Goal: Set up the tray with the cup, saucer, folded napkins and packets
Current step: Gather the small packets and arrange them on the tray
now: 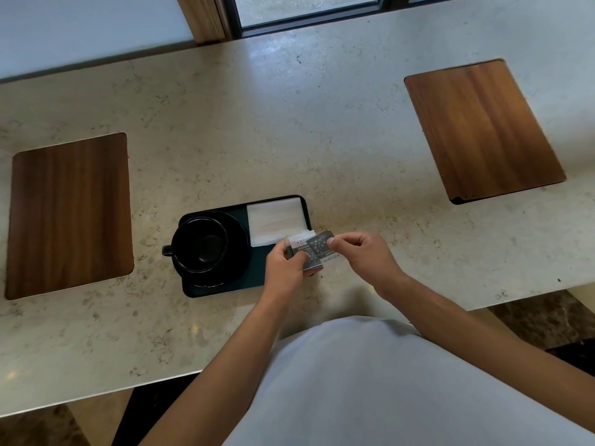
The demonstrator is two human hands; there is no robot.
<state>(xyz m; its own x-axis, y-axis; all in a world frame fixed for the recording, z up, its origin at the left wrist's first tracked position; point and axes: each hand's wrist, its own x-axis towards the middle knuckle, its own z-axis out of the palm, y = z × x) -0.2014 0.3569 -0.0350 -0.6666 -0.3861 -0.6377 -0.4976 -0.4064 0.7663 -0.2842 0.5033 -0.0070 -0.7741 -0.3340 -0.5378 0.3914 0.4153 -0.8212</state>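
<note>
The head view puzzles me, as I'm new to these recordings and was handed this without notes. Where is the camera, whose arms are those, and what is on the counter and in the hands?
There is no machine here. A person wears a wide-angle camera on the head, so you look down along their own arms at a stone counter.

On the counter lies a dark tray. On its left part a black cup stands on a black saucer, handle pointing left. At the tray's far right corner lies a folded white napkin.

Both hands hold small printed packets over the tray's right end. The left hand grips the stack; the right hand pinches one packet between thumb and fingers. How many packets there are I cannot tell.

Two wooden boards are set in the counter, one on each side.
</note>
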